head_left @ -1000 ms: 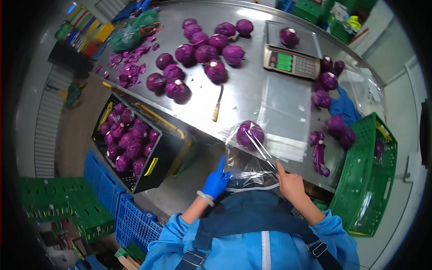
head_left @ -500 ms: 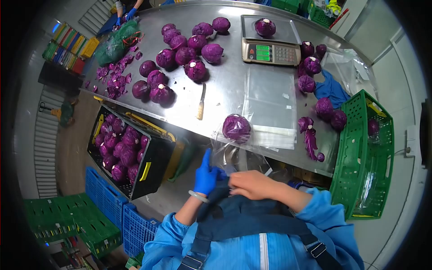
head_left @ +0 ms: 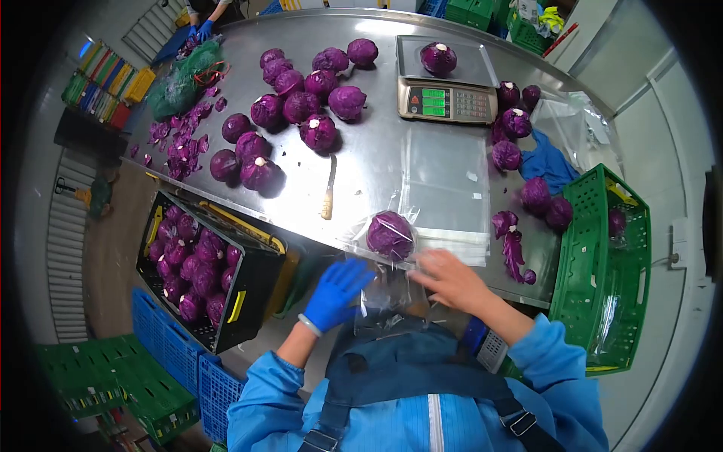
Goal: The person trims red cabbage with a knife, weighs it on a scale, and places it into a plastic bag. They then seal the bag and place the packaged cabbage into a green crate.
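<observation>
We locate the cabbage (head_left: 389,235) at the near edge of the table (head_left: 297,196), inside a clear bag (head_left: 388,292) whose loose end extends past that edge. Our left hand (head_left: 337,294), in a blue glove, is open with fingers extended, left of the bag, gripping nothing. Our bare right hand (head_left: 449,279) is likewise open at the bag's right side; we cannot tell whether it touches the plastic. We find the knife (head_left: 327,202) beyond the cabbage, to its left.
</observation>
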A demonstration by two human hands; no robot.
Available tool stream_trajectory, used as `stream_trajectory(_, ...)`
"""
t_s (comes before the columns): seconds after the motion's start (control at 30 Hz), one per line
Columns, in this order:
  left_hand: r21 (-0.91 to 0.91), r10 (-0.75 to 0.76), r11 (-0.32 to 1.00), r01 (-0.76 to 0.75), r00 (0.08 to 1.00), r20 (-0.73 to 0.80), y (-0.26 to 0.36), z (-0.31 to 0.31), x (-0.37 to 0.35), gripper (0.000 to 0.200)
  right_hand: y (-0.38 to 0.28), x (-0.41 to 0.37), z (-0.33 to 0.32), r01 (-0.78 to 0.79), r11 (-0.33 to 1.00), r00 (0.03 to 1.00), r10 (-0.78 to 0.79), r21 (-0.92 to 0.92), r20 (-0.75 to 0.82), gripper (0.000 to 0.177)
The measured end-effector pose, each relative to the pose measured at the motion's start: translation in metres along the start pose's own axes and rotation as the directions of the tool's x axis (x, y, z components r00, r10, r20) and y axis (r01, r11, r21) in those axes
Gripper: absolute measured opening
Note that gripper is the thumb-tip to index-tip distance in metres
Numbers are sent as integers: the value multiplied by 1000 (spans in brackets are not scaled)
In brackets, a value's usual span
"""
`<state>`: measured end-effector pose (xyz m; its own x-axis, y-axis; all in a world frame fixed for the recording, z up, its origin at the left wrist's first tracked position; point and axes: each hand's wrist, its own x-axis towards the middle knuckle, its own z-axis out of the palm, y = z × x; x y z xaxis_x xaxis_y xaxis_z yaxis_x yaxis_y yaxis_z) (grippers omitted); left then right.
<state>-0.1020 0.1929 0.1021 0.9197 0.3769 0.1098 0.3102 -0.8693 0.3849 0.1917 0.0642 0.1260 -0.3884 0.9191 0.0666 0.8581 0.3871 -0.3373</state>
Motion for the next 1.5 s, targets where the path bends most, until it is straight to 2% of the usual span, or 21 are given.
stream_trajectory(0.07, -78, 141, 987, -142, 990, -18, -11, 18, 3, 49, 12, 27, 26, 292, 956, 955, -293, 41, 37, 49)
stream_trajectory(0.13, -433, -39, 900, 46, 999, 25, -31, 18, -2, 35, 31, 27, 43, 32, 899, 986, -100, 438, 132, 34)
stream_trajectory(0.17, -591, -122, 795, 139, 990, 70, -38, 16, 0, 31, 41, 25, 43, -161, 676, 983, 49, 719, 174, 33)
stream_trajectory(0.23, -833, -350, 357, 422, 888, 300, -53, 10, 15, 36, 70, 25, 50, -279, 199, 941, 253, 939, 226, 43)
stream_trajectory(0.27, -853, -400, 77, 516, 800, 447, -59, 8, 25, 41, 72, 35, 50, -245, -315, 869, 348, 917, 352, 46)
stream_trajectory(0.43, -719, -437, -632, 289, 633, 639, -105, 86, 48, 47, 97, 62, 81, -361, -560, 605, 467, 745, 645, 40)
stream_trajectory(0.53, -652, -413, -713, 258, 597, 688, -83, 70, 54, 53, 86, 71, 90, -245, -264, 241, 915, 933, 322, 40)
stream_trajectory(0.57, -664, -416, -699, 266, 604, 680, -81, 64, 54, 53, 73, 76, 65, -556, 260, 271, 954, 790, -124, 31)
stream_trajectory(0.67, -601, -363, -755, 261, 598, 715, -84, 62, 52, 51, 57, 95, 46, -169, 967, 966, 201, 192, -161, 45)
stream_trajectory(0.8, -384, -229, -900, 204, 528, 818, -115, 123, 21, 40, 52, 138, 48, -161, 971, 986, 148, 175, 82, 71)
stream_trajectory(0.83, -809, -499, -382, 447, 637, 588, -121, 115, 20, 37, 56, 141, 56, -211, 950, 975, 188, 229, 119, 75)
stream_trajectory(0.87, -720, -700, 302, 625, 658, 278, -122, 94, 27, 38, 59, 146, 56, -259, 924, 962, 221, 282, 160, 79)
stream_trajectory(0.93, -663, -729, 597, 451, 649, -215, -111, 46, 56, 46, 61, 145, 58, -243, 927, 965, 202, 286, 166, 82)
stream_trajectory(1.0, -774, -463, 569, 278, 886, -22, -99, 19, 89, 52, 66, 137, 67, -198, 940, 978, 172, 277, 115, 84)
stream_trajectory(1.1, -756, -355, 245, 607, 782, 512, -120, 95, 94, 56, 86, 136, 78, -364, 801, 931, 328, 475, 160, 92)
stream_trajectory(1.2, -757, -99, -320, 569, 775, 624, -125, 76, 131, 69, 113, 132, 110, -578, 147, 718, 559, 803, 414, 98)
stream_trajectory(1.27, -665, -130, -396, 633, 679, 723, -135, 80, 129, 75, 110, 112, 107, -431, -395, 571, 577, 812, 584, 89)
stream_trajectory(1.33, -748, -147, -289, 597, 745, 651, -133, 83, 133, 67, 107, 81, 53, -263, -703, 730, 302, 660, 613, 74)
stream_trajectory(1.4, -809, -254, 221, 545, 833, 492, -81, 50, 166, 54, 104, 40, 18, -72, -749, 845, 305, 659, 439, 76)
stream_trajectory(1.47, -675, -494, 161, 720, 651, 577, -20, 27, 219, 42, 95, 8, -19, -71, -325, 714, 644, 943, 276, 74)
stream_trajectory(1.5, -763, -438, 277, 585, 783, 442, 15, 28, 234, 45, 94, -9, -28, -115, -84, 632, 762, 990, 138, 73)
